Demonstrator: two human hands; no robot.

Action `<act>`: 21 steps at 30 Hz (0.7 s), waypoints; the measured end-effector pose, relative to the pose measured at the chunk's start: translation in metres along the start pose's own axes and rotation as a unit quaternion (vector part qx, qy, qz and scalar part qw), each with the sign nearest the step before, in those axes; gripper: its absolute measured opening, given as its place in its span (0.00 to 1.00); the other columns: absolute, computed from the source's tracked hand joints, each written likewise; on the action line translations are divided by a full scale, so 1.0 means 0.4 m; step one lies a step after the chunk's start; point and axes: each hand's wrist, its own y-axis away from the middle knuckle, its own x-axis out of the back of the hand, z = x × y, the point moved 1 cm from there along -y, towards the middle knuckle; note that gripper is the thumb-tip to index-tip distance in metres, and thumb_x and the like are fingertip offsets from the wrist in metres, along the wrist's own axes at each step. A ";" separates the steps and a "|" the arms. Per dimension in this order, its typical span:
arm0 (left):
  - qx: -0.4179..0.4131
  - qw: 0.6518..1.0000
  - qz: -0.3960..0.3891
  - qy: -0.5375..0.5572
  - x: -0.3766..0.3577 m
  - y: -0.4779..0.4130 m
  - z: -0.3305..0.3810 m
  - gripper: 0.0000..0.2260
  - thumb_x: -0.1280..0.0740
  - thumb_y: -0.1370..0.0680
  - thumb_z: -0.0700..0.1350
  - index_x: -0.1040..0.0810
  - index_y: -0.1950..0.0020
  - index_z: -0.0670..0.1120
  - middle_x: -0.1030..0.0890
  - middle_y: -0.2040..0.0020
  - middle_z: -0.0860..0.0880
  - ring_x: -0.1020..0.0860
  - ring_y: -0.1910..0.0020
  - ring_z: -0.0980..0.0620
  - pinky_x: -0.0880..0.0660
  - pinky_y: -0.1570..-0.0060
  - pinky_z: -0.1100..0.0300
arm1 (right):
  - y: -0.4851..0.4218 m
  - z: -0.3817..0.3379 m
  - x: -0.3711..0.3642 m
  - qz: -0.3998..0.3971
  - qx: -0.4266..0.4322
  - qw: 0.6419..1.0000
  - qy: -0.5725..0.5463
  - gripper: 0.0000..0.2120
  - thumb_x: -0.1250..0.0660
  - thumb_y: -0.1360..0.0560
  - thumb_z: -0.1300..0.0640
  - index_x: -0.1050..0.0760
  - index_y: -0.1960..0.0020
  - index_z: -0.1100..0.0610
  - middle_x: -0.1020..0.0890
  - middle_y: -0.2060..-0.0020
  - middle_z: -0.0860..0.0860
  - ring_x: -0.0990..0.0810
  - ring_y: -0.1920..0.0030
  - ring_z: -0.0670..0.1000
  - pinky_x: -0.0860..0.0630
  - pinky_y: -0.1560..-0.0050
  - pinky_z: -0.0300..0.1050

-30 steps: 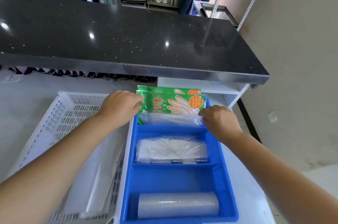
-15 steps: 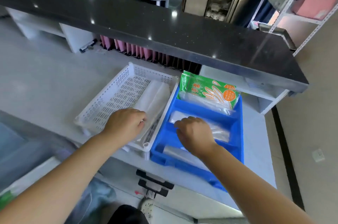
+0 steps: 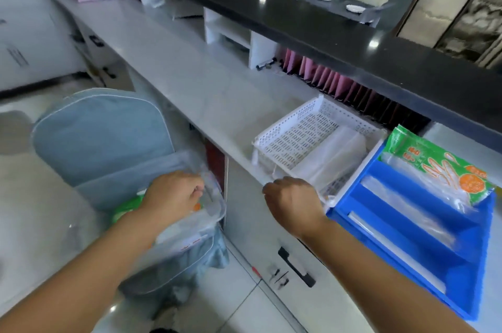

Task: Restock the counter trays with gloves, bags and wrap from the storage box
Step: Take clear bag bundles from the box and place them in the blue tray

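Your left hand (image 3: 173, 194) is inside the storage box (image 3: 103, 142), fingers curled round a clear plastic pack (image 3: 195, 221) (contents blurred). Your right hand (image 3: 293, 202) is a closed fist, nothing visible in it, at the table (image 3: 217, 93) edge before the white tray (image 3: 296, 139); gloves (image 3: 434, 164) stand in the blue tray (image 3: 407, 259), far compartment.

Blurred: storage box (image 3: 173, 273) contents; left hand (image 3: 173, 194) fingertips hidden.

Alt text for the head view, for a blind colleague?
Left hand reaches into the open storage box, fingers curled at clear plastic packs. Right hand hangs curled near the white tray; the blue tray holds gloves.
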 end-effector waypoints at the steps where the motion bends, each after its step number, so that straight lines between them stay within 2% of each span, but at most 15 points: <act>1: 0.020 1.000 0.004 -0.005 0.004 0.015 -0.046 0.04 0.34 0.28 0.44 0.19 0.57 0.51 0.16 0.55 0.48 0.20 0.53 0.44 0.27 0.59 0.55 | -0.026 -0.027 -0.013 -0.007 0.013 1.000 -0.003 0.10 0.29 0.42 0.66 0.29 0.75 0.56 0.28 0.81 0.51 0.30 0.80 0.54 0.36 0.79 0.37; 3: 0.051 0.999 0.005 -0.010 0.008 0.040 -0.145 0.05 0.34 0.27 0.45 0.19 0.55 0.51 0.17 0.53 0.48 0.21 0.51 0.44 0.26 0.56 0.55 | -0.084 -0.087 -0.040 -0.017 0.037 0.999 -0.003 0.07 0.29 0.41 0.66 0.25 0.72 0.57 0.25 0.79 0.52 0.27 0.79 0.55 0.30 0.79 0.39; 6: 0.096 0.995 -0.012 -0.017 0.017 0.074 -0.302 0.07 0.36 0.26 0.47 0.21 0.52 0.53 0.18 0.49 0.50 0.23 0.47 0.46 0.28 0.55 0.57 | -0.174 -0.192 -0.086 -0.050 0.047 0.998 -0.007 0.06 0.29 0.42 0.66 0.22 0.70 0.57 0.22 0.78 0.53 0.25 0.77 0.55 0.29 0.78 0.40; 8: 0.115 0.993 -0.026 -0.025 0.024 0.094 -0.398 0.07 0.38 0.25 0.47 0.21 0.51 0.53 0.18 0.49 0.50 0.23 0.47 0.47 0.29 0.56 0.58 | -0.220 -0.257 -0.123 -0.086 0.045 0.995 -0.020 0.05 0.31 0.37 0.65 0.19 0.65 0.57 0.19 0.73 0.54 0.21 0.72 0.58 0.25 0.73 0.43; 10: 0.126 0.991 -0.036 -0.027 0.025 0.111 -0.490 0.07 0.39 0.25 0.47 0.22 0.52 0.52 0.18 0.51 0.50 0.23 0.49 0.47 0.29 0.57 0.57 | -0.268 -0.315 -0.174 -0.123 0.036 0.992 -0.024 0.08 0.35 0.31 0.62 0.18 0.57 0.55 0.16 0.65 0.55 0.19 0.64 0.59 0.22 0.65 0.46; 12: 0.141 0.988 -0.054 -0.018 0.018 0.122 -0.569 0.08 0.39 0.24 0.47 0.22 0.51 0.52 0.18 0.51 0.50 0.23 0.50 0.47 0.29 0.57 0.57 | -0.311 -0.367 -0.217 -0.144 0.028 0.989 -0.024 0.08 0.36 0.30 0.61 0.18 0.56 0.54 0.16 0.63 0.54 0.19 0.63 0.58 0.23 0.63 0.45; 14: 0.157 0.985 -0.074 -0.009 0.004 0.133 -0.632 0.08 0.40 0.24 0.47 0.22 0.50 0.53 0.19 0.50 0.50 0.23 0.49 0.48 0.29 0.57 0.58 | -0.343 -0.410 -0.258 -0.144 0.023 0.988 -0.044 0.06 0.33 0.32 0.63 0.18 0.59 0.54 0.17 0.67 0.54 0.19 0.67 0.58 0.24 0.67 0.44; 18: 0.169 0.978 -0.123 -0.005 -0.036 0.156 -0.715 0.07 0.40 0.24 0.47 0.22 0.53 0.52 0.19 0.52 0.49 0.22 0.54 0.47 0.30 0.61 0.58 | -0.371 -0.468 -0.352 -0.214 0.014 0.975 -0.052 0.12 0.41 0.25 0.58 0.19 0.52 0.52 0.16 0.58 0.52 0.18 0.60 0.56 0.23 0.60 0.42; 21: 0.165 0.971 -0.171 0.004 -0.080 0.156 -0.744 0.08 0.42 0.24 0.46 0.23 0.52 0.51 0.19 0.55 0.48 0.23 0.57 0.47 0.32 0.64 0.58 | -0.389 -0.484 -0.413 -0.238 -0.001 0.967 -0.091 0.11 0.40 0.23 0.54 0.20 0.48 0.50 0.16 0.54 0.50 0.17 0.57 0.52 0.22 0.56 0.42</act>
